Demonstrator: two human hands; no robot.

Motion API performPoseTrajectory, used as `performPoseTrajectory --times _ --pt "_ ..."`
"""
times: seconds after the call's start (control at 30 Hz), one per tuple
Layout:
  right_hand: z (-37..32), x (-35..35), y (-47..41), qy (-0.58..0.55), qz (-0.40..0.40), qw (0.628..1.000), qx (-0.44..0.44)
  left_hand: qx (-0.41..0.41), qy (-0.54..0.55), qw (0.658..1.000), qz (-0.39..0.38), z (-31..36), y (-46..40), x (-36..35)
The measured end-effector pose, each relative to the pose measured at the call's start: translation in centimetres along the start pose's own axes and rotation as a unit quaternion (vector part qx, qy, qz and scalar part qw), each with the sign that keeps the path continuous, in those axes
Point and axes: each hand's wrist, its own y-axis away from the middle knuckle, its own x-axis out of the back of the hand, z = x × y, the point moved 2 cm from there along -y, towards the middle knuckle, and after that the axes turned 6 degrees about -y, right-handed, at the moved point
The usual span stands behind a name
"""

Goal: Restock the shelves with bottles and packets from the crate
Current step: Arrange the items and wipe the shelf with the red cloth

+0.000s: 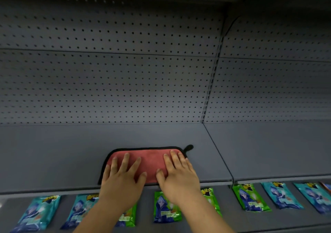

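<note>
A folded pink cloth [149, 160] with a black edge and a black loop lies flat on a grey shelf [71, 154], near its front edge. My left hand [121, 175] presses on the cloth's left half with fingers spread and straight. On the right half lies my right hand [177, 173], fingers straight and flat. One shelf below, several teal and green packets [165, 207] lie in a row, partly hidden by my forearms. No crate or bottle is in view.
A grey perforated back panel [107, 82] rises behind the shelf. A vertical slotted post [211, 82] divides it from the neighbouring shelf bay [277, 148] on the right. More packets [250, 198] lie on the lower shelf to the right.
</note>
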Motion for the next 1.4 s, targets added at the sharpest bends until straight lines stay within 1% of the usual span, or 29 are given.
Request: performPoseTrajectory --times 0.17,0.3,0.43,0.53,0.7,0.9,1.17,1.3,1.4 --pt "6.6 2.5 0.9 0.015 -0.013 1.000 -0.008 -0.001 0.002 1.000 0.004 6.7 0.3 -0.4" --pt "11.5 4.2 1.7 0.014 -0.012 1.000 -0.012 -0.014 0.006 1.000 -0.011 11.6 0.2 -0.5" --pt "14.4 5.3 2.1 0.014 -0.026 1.000 0.000 -0.016 -0.003 1.000 -0.008 14.4 0.3 -0.6" --pt "14.7 5.9 1.8 0.020 -0.027 0.999 0.030 -0.025 0.008 1.000 -0.006 13.8 0.2 -0.1" --pt "14.1 6.2 1.5 -0.002 -0.003 0.997 0.075 -0.086 0.004 0.996 -0.020 11.6 -0.6 1.1" --pt "13.2 5.8 1.6 -0.008 0.002 0.998 0.063 -0.130 0.005 0.991 -0.011 11.6 -1.4 1.7" --pt "12.2 5.9 2.2 -0.008 0.076 0.995 0.071 -0.146 -0.008 0.989 -0.002 11.9 -1.0 2.2" --pt "12.1 5.5 2.1 -0.015 0.137 0.988 0.073 -0.149 -0.016 0.988 0.041 12.4 -0.6 2.6" --pt "11.7 5.3 2.2 -0.001 0.153 0.985 0.074 -0.153 -0.013 0.987 0.055 12.3 -0.6 2.5"
